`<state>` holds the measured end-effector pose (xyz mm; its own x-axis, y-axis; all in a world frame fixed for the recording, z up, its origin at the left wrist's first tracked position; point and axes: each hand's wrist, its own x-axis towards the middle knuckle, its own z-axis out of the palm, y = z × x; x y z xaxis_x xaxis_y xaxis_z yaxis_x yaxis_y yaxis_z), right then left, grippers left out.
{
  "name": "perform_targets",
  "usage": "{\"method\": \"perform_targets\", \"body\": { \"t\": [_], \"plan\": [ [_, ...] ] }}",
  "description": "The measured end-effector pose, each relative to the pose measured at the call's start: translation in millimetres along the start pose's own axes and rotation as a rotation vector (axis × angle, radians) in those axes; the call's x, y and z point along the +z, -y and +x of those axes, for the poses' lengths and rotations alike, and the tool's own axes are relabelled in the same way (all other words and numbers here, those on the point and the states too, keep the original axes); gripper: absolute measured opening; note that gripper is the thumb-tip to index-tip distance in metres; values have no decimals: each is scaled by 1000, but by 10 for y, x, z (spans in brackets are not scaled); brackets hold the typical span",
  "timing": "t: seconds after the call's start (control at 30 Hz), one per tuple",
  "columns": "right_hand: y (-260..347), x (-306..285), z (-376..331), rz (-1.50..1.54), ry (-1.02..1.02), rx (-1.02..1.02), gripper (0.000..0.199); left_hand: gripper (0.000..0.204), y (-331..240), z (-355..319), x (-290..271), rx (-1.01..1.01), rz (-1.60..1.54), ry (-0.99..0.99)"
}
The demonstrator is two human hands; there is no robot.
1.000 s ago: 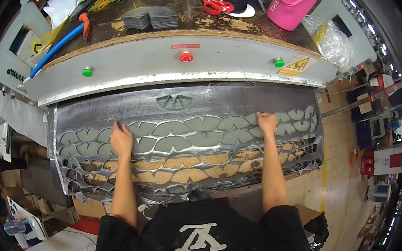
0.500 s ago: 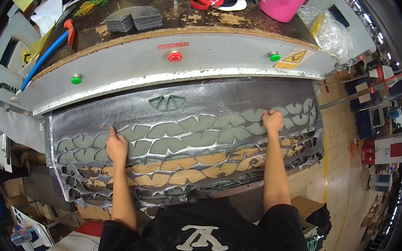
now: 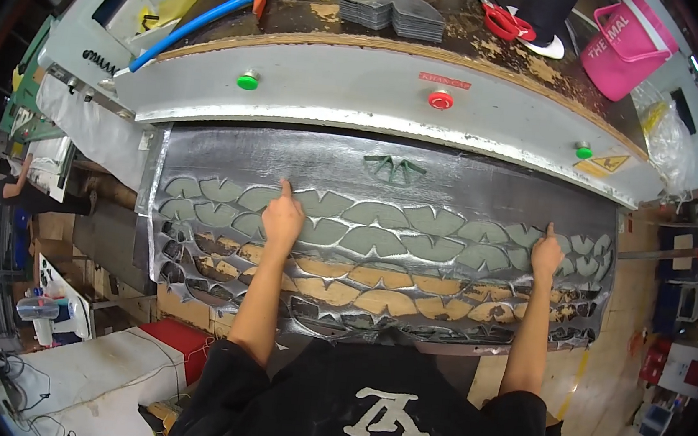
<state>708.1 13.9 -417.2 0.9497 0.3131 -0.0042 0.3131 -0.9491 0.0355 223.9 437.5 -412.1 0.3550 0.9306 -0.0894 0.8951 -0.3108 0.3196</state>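
A shiny dark grey sheet (image 3: 229, 152) lies before me, cut through in rows of curved, notched shapes. Grey-green cut pieces (image 3: 376, 215) fill the upper rows; through holes in the lower rows a worn tan board (image 3: 387, 303) shows. My left hand (image 3: 282, 220) rests over the left-middle cut rows, index finger stretched toward the far side, the others partly curled. My right hand (image 3: 548, 254) is over the right part of the same rows, its index finger also extended. I see nothing held in either. A green fan-shaped cutting die (image 3: 394, 169) sits beyond, between them.
A grey machine beam (image 3: 335, 99) spans the far side, with green buttons (image 3: 248, 80) and a red one (image 3: 440, 100). On top are a blue-handled hammer (image 3: 195, 31), stacked dark pieces (image 3: 391, 12), red scissors (image 3: 509, 23) and a pink bucket (image 3: 630, 47). A person (image 3: 24, 187) is far left.
My view has swung, so everything sits farther right in it. My right hand, more closed before, now has its index finger stretched out. The die and sheet look unmoved against the beam.
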Motion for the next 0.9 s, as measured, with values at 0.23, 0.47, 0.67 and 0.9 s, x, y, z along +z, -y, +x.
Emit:
{"method": "perform_targets", "body": {
  "t": [0.23, 0.47, 0.67, 0.9],
  "plan": [
    [-228, 94, -104, -222, -44, -59, 52, 59, 62, -99, 105, 82, 45, -13],
    [-398, 105, -437, -270, -51, -82, 52, 61, 260, -340, 158, 84, 82, -3],
    [-351, -89, -753, -194, -71, -91, 48, 62, 365, -574, 85, 44, 118, 23],
    [-392, -123, -902, -185, -81, -78, 50, 64, 375, -674, 33, 17, 131, 52]
  ]
}}
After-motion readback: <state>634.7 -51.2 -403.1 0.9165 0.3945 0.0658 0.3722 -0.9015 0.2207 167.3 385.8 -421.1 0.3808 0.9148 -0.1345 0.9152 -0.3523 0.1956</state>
